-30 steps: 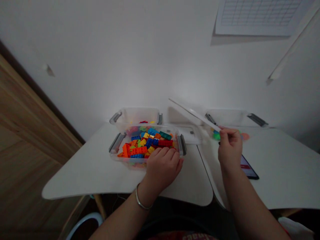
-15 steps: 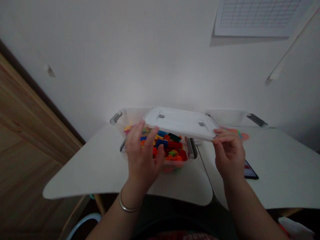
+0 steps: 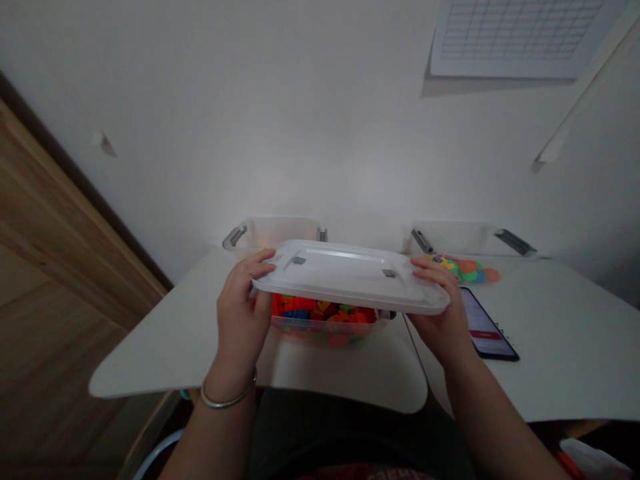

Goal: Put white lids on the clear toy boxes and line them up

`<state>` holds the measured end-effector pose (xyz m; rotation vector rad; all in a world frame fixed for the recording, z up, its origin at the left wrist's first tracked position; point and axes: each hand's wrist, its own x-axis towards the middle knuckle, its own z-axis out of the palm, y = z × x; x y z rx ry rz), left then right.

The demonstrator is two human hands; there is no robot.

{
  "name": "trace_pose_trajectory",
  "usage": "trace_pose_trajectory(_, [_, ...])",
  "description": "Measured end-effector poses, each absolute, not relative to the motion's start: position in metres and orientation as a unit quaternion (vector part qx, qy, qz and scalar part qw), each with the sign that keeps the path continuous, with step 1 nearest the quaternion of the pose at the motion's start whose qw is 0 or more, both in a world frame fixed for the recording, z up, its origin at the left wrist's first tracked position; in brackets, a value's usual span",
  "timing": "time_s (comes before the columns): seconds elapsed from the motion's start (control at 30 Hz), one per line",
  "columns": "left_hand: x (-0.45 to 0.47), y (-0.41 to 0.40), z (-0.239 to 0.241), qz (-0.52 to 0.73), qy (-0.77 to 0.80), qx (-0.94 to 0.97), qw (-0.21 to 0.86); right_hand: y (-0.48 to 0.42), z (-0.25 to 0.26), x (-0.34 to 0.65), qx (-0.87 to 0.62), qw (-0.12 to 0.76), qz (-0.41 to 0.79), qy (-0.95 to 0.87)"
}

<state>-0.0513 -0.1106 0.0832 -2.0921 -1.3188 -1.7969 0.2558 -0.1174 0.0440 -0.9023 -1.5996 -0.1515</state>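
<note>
The lid (image 3: 350, 277) hovers level just above the box (image 3: 327, 320) of bricks; the left hand (image 3: 243, 313) grips its left end, the right hand (image 3: 440, 313) its right end; best lowered evenly, corners lined up, fingers clear of the rim; a phone (image 3: 485, 325) lies beside.

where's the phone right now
In the head view the phone lies flat on the right-hand table, just right of the right hand, with colourful pieces behind it.
</note>
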Motion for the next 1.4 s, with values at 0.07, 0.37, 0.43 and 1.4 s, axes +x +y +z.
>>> trace_pose_trajectory(0.07, [-0.049, -0.111, 0.083, -0.607, -0.423, -0.673, 0.027, -0.112, 0.041, 0.258, -0.414, 0.591, -0.069, -0.688])
trace_pose_trajectory(0.37, [-0.041, -0.105, 0.081, -0.695, -0.414, -0.570, -0.141, -0.121, 0.044, 0.247, -0.531, 0.630, 0.001, -0.566])
trace_pose_trajectory(0.43, [-0.043, -0.104, 0.081, -0.680, -0.422, -0.577, -0.165, -0.121, 0.043, 0.244, -0.511, 0.657, 0.039, -0.552])
trace_pose_trajectory(1.4, [-0.037, -0.109, 0.060, -0.480, -0.533, -0.688, -0.110, -0.111, 0.030, 0.255, -0.611, 0.531, 0.229, -0.541])
